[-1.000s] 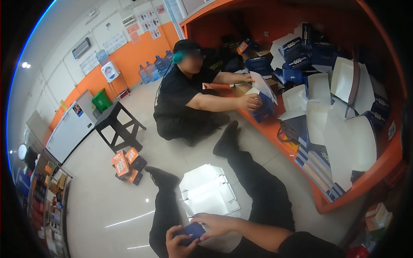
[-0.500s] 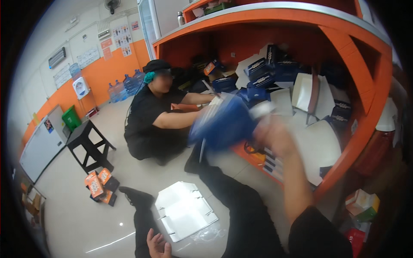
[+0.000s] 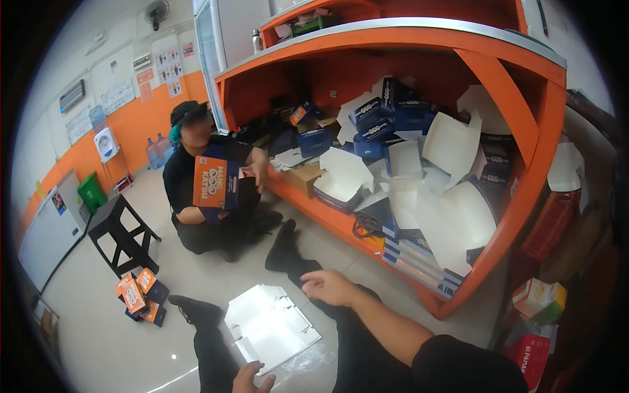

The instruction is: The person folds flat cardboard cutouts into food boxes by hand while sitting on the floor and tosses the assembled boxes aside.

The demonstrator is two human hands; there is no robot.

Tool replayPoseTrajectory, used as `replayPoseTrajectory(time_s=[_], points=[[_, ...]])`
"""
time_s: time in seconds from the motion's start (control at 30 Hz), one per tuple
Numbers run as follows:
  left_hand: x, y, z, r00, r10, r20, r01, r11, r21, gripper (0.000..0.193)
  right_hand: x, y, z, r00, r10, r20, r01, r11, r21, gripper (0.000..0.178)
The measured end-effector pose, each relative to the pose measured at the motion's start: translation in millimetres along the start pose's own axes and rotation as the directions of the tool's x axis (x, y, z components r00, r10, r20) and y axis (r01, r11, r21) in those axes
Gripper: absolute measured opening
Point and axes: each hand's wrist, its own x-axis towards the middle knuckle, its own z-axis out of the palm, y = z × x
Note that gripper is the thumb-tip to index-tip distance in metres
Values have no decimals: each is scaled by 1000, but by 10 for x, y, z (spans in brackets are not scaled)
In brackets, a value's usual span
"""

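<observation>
A stack of flat white cardboard box blanks [image 3: 268, 327] lies on the floor between my outstretched legs. My left hand [image 3: 252, 380] is at its near edge, fingers apart and holding nothing; whether it touches the cardboard I cannot tell. Over my right thigh, beyond the blanks' right corner, hangs my right hand [image 3: 329, 288], empty, with its fingers loosely extended. Crumpled clear plastic [image 3: 309, 359] lies beside the blanks. Ahead on the left, a squatting co-worker [image 3: 196, 137] holds an orange and dark blue box [image 3: 216, 183].
An orange shelf unit [image 3: 393, 275] on the right holds several folded blue boxes [image 3: 375, 129] and an open blue box, white inside [image 3: 343, 171]. A black stool [image 3: 121, 226] and a pile of orange boxes [image 3: 133, 293] stand left. Other cartons [image 3: 540, 301] sit at the right.
My right hand has come back from the shelf side toward my legs, without the blurred blue box beside it earlier. An open blue box now shows on the shelf. The co-worker now holds up an orange box.
</observation>
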Motion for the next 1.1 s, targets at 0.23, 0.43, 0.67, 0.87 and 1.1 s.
replayPoseTrajectory(time_s=[0.23, 0.43, 0.67, 0.87, 1.1], points=[[478, -309, 37, 939, -345, 6, 343, 935, 85, 58, 287, 37, 653, 995, -27, 99, 44, 984, -172, 40], [571, -1613, 1118, 757, -598, -264, 635, 769, 77, 87, 431, 1482, 1127, 998, -1, -68, -38, 820, -572, 54], [709, -1355, 1192, 704, -677, -214, 705, 703, 92, 73, 215, 1814, 1482, 836, 522, -169, -478, 541, -692, 55], [591, -1679, 1298, 717, -502, -483, 575, 818, 4, 51, 197, 1670, 1501, 943, 237, -232, -331, 716, -614, 47], [698, -1524, 1338, 729, -431, -532, 429, 893, -137, 25, 297, 1893, 1518, 972, -28, -234, -114, 813, -571, 13]])
